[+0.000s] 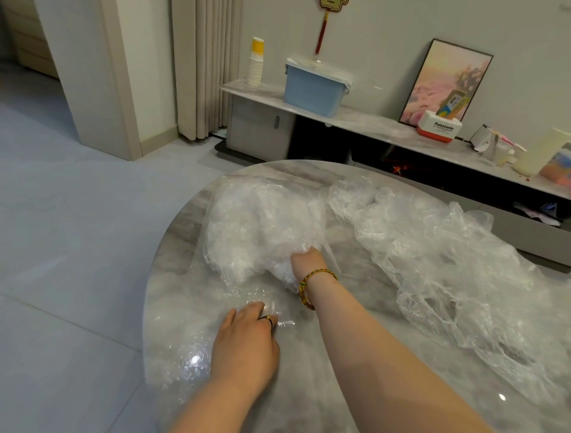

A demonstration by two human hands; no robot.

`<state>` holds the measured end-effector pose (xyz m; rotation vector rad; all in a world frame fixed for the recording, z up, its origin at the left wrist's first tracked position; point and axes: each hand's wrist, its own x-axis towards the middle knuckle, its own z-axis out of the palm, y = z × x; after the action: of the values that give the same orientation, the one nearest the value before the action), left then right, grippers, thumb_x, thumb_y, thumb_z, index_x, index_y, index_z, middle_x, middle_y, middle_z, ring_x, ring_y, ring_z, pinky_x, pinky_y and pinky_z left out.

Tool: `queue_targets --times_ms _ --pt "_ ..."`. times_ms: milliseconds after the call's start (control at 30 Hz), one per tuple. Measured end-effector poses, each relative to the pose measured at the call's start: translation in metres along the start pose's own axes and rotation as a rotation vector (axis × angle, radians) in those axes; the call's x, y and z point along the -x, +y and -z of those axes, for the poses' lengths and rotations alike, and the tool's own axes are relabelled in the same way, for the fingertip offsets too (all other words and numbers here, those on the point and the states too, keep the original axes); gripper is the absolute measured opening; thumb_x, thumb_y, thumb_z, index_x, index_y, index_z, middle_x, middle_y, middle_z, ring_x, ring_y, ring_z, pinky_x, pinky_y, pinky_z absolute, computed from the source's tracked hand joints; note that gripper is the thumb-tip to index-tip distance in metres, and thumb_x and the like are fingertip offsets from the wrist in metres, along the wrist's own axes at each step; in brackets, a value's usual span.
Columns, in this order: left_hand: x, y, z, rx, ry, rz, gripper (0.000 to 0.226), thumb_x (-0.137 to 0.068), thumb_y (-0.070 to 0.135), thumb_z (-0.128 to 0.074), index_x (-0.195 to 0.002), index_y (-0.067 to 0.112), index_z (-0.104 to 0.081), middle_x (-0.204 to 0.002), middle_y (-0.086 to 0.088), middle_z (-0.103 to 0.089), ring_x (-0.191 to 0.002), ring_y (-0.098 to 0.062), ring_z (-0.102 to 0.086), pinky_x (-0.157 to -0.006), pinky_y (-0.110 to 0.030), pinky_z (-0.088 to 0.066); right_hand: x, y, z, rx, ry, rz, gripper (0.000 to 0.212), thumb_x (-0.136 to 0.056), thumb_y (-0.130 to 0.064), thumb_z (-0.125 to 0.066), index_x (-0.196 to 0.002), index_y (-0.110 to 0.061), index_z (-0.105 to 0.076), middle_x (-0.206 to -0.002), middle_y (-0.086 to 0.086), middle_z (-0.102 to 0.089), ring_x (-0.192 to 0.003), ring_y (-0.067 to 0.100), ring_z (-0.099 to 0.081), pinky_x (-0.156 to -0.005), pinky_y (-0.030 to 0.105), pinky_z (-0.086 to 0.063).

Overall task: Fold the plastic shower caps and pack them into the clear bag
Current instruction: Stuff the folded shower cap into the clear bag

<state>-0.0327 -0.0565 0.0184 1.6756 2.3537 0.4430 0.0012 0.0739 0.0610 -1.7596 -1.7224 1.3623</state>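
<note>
Shower caps (pixel 438 265) trail from 11 to 5 o'clock; clear bag (pixel 253 222) opens toward 6. Left hand (pixel 247 343) presses flat-fingered; right hand (pixel 306 261) fingers hidden, grip unclear.

- Our right hand (pixel 304 261) sits in the mouth of the clear bag (pixel 256 222), and crumpled plastic hides its fingers from us.
- The loose shower caps (pixel 448 262) blur into one pile we cannot count, cut off by the right edge.
- The bag's white label (pixel 276 186) is too small to read.
- The hanging ornament (pixel 331 3) is cut off at the top edge.
</note>
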Motion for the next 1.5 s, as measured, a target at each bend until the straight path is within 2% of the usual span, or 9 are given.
queue_targets --times_ms 233,367,500,667,867,1067,1233,1367,1500 --pt "-0.003 0.004 0.005 -0.004 -0.024 0.057 0.034 -0.094 0.022 -0.034 -0.122 0.029 -0.051 -0.129 0.013 -0.044 -0.123 -0.008 -0.039 -0.108 -0.025 -0.016 -0.003 -0.005 0.010 0.007 -0.018 -0.033 0.015 -0.093 -0.011 -0.035 -0.081 -0.010 -0.044 -0.074 0.002 -0.039 -0.070 0.020 -0.039 -0.063 0.024 -0.031" --pt "-0.015 0.002 0.014 0.052 -0.009 0.112 0.045 -0.098 0.025 -0.030 -0.143 0.027 -0.025 -0.130 0.010 -0.052 -0.119 -0.014 -0.047 -0.099 -0.024 -0.030 -0.008 -0.001 0.011 -0.034 -0.034 -0.017 0.030 -0.090 -0.012 -0.039 -0.060 -0.015 -0.033 -0.062 0.000 -0.031 -0.056 0.015 -0.028 -0.052 0.025 -0.024" --pt "-0.022 -0.002 0.016 0.085 -0.066 0.124 0.041 -0.098 0.027 -0.030 -0.139 0.032 -0.033 -0.126 0.009 -0.056 -0.117 -0.016 -0.051 -0.089 -0.022 -0.039 -0.008 -0.008 0.002 -0.094 -0.062 -0.027 0.014 -0.092 -0.024 -0.045 -0.092 -0.012 -0.054 -0.096 0.003 -0.056 -0.088 0.020 -0.053 -0.078 0.025 -0.042" --pt "-0.018 0.007 0.014 -0.024 -0.109 0.066 0.030 -0.098 0.028 -0.031 -0.122 0.031 -0.049 -0.126 0.007 -0.051 -0.117 -0.015 -0.047 -0.085 -0.023 -0.039 -0.016 -0.006 -0.019 0.224 0.026 -0.038 0.059 -0.090 -0.050 -0.037 -0.130 -0.008 -0.046 -0.140 0.009 -0.040 -0.134 0.026 -0.025 -0.113 0.039 -0.017" --pt "-0.024 -0.009 0.016 0.192 0.032 0.148 0.039 -0.097 0.016 -0.034 -0.128 0.031 -0.049 -0.134 0.012 -0.048 -0.121 -0.012 -0.046 -0.093 -0.020 -0.036 -0.012 0.004 -0.015 0.535 0.196 0.147 0.048 -0.091 -0.047 -0.041 -0.123 -0.013 -0.051 -0.128 0.007 -0.044 -0.121 0.026 -0.038 -0.099 0.034 -0.027" --pt "-0.036 -0.012 0.020 0.116 0.139 0.142 0.057 -0.094 0.007 -0.033 -0.147 0.018 -0.014 -0.155 0.003 -0.007 -0.143 -0.012 -0.007 -0.112 -0.022 -0.007 -0.010 0.008 -0.015 -0.026 0.056 0.126 0.021 -0.088 -0.023 -0.050 -0.071 -0.012 -0.046 -0.067 0.001 -0.048 -0.067 0.022 -0.050 -0.058 0.026 -0.037" --pt "-0.055 -0.032 0.016 0.162 0.120 0.242 0.069 -0.092 0.005 -0.036 -0.148 0.013 0.004 -0.156 -0.002 -0.004 -0.143 -0.015 -0.006 -0.112 -0.026 -0.006 -0.009 -0.007 -0.030 -0.411 -0.038 -0.064 0.021 -0.090 -0.011 -0.046 -0.069 -0.010 -0.043 -0.063 0.006 -0.052 -0.042 0.019 -0.057 -0.040 0.024 -0.043" --pt "-0.056 -0.025 0.007 0.162 0.079 0.264 0.065 -0.094 0.011 -0.032 -0.148 0.015 0.004 -0.156 -0.002 -0.002 -0.143 -0.013 -0.001 -0.115 -0.029 -0.004 -0.015 -0.006 -0.042 -0.056 0.070 0.026 0.017 -0.089 -0.022 -0.050 -0.090 -0.006 -0.056 -0.096 0.008 -0.063 -0.093 0.030 -0.059 -0.074 0.028 -0.043" --pt "-0.055 -0.023 0.004 0.167 0.096 0.275 0.062 -0.095 0.015 -0.031 -0.148 0.015 0.001 -0.156 -0.002 -0.003 -0.143 -0.014 -0.001 -0.115 -0.028 -0.002 -0.015 -0.004 -0.036 0.050 0.094 0.070 0.040 -0.093 -0.027 -0.050 -0.121 -0.003 -0.038 -0.119 0.013 -0.056 -0.107 0.030 -0.056 -0.075 0.027 -0.040"
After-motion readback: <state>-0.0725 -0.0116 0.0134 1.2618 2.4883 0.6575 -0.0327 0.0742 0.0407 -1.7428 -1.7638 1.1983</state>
